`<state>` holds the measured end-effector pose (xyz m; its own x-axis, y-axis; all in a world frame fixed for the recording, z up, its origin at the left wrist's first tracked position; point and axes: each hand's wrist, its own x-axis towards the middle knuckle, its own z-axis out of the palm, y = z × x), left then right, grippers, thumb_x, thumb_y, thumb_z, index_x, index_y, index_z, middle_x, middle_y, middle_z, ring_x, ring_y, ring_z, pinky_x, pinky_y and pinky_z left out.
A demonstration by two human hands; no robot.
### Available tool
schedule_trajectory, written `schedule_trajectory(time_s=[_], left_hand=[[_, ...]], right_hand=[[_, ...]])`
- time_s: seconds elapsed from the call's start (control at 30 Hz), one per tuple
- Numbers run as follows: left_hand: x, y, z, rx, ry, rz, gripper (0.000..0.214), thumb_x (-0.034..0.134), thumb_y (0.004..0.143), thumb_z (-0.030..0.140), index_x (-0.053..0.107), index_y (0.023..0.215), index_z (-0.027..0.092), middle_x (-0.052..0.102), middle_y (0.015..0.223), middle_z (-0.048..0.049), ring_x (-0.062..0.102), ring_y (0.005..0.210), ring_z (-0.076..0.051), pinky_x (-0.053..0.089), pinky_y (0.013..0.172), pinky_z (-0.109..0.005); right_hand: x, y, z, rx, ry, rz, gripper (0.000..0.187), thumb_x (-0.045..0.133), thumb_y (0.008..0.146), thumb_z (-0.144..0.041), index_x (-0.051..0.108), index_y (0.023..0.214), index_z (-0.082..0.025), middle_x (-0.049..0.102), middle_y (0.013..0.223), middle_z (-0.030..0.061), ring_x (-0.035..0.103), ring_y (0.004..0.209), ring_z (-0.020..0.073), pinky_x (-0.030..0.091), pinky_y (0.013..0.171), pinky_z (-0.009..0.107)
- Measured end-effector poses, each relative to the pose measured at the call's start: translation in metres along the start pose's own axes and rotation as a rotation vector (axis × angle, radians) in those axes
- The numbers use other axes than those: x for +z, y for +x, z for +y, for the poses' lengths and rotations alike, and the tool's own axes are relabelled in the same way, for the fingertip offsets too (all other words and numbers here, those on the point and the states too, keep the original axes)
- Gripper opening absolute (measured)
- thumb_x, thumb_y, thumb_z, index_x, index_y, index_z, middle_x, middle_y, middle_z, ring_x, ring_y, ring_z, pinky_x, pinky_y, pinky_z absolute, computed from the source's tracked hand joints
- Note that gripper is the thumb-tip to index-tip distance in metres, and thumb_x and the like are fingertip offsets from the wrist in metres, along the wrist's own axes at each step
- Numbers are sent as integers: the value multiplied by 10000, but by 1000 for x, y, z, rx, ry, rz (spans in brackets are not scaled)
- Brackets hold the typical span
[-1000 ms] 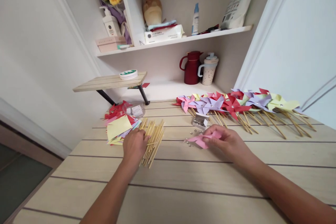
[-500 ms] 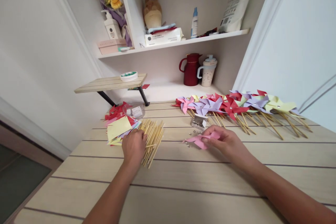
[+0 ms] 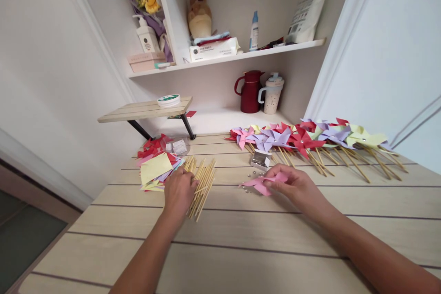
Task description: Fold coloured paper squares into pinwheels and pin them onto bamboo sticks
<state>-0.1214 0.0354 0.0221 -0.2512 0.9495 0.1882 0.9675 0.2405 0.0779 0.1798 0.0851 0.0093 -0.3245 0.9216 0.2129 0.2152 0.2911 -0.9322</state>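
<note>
My right hand (image 3: 291, 188) pinches a pink paper pinwheel head (image 3: 263, 183) just above the table, its fingers closed on the paper. Small metal fasteners (image 3: 248, 188) lie scattered under and around it, beside an open little box (image 3: 261, 160) of the same pieces. On the left, my left hand (image 3: 179, 193) is curled over the left side of a pile of thin wooden sticks (image 3: 203, 188). Its thumb and fingers are bent in at the sticks, one of which pokes out crosswise by the thumb; the fingertips are partly hidden. Stacked coloured paper sheets (image 3: 156, 169) lie just behind that hand.
Finished pinwheels (image 3: 303, 140) on sticks lie in a row at the back right. Red paper pieces (image 3: 151, 146) and a clear plastic container (image 3: 178, 147) are at the back left, by a small raised shelf (image 3: 144, 109). A red jug (image 3: 251, 92) and a cup (image 3: 273, 94) stand behind.
My left hand has shifted slightly right, farther over the sticks. My right hand and the pink pinwheel head have stayed almost still.
</note>
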Motion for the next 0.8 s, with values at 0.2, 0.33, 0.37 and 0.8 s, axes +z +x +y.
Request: schedule_trajectory(time_s=[0.2,0.33,0.37,0.8], left_hand=[[2,3,1,-75,-40,-1,180,605,870,303,749,863,195,689,1004,-95,645,927,-236,420,816,-336],[3,2,3,-105,-2,21,195,577,873,275,749,868,181,698,1000,-108,648,953,-245,409,831,-349],[3,2,4,-116,-4,22,195,576,871,273,748,865,180,701,999,-109,647,959,-248,405,836,-354],[1,9,-5,-213,-278,168,137,601,842,222,734,811,230,708,1108,-64,593,1101,-262,375,898,-391]], right_hand=[[1,0,2,-17,6,-20,209,692,810,-418,673,773,-214,696,754,27,591,697,199,438,650,314],[0,0,5,-25,8,-38,225,684,823,-433,673,789,-211,690,762,21,588,702,191,437,661,310],[0,0,5,-24,7,-41,227,682,826,-433,671,791,-210,687,764,19,588,706,190,436,666,308],[2,1,5,-29,72,-42,240,702,802,-440,663,781,-204,656,733,10,581,696,187,439,669,313]])
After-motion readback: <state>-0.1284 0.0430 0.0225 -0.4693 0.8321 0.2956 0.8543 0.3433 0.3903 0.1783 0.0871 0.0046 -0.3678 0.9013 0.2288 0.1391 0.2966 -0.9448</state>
